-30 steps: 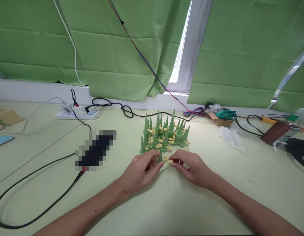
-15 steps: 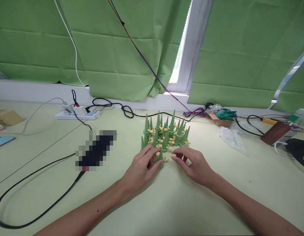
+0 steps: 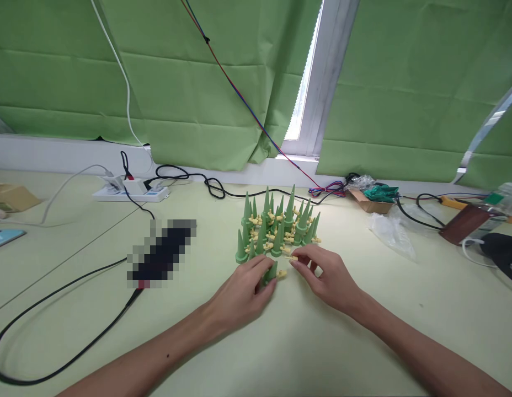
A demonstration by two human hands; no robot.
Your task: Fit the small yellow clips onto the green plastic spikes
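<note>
My left hand (image 3: pixel 248 284) is closed around a small green cone (image 3: pixel 271 272) at the near edge of a cluster. A pale yellow peg-like piece (image 3: pixel 282 274) sticks out from that cone's right side. My right hand (image 3: pixel 322 270) pinches another small yellow piece (image 3: pixel 294 258) between thumb and forefinger, its thin tip pointing left, apart from the held cone. Behind both hands stand several upright green cones (image 3: pixel 276 240) with round bases, many with yellow pieces on their sides. My left fingers hide part of the held cone.
A pixelated dark device (image 3: pixel 163 253) with a black cable lies to the left. Behind it sits a white power strip (image 3: pixel 152 194). At right are a cardboard box (image 3: pixel 369 201), a clear plastic bag (image 3: pixel 390 234) and a reddish-brown bottle (image 3: pixel 463 223).
My left hand has moved slightly toward me with the green cone, away from the cluster. The yellow piece in my right hand has shifted only a little.
</note>
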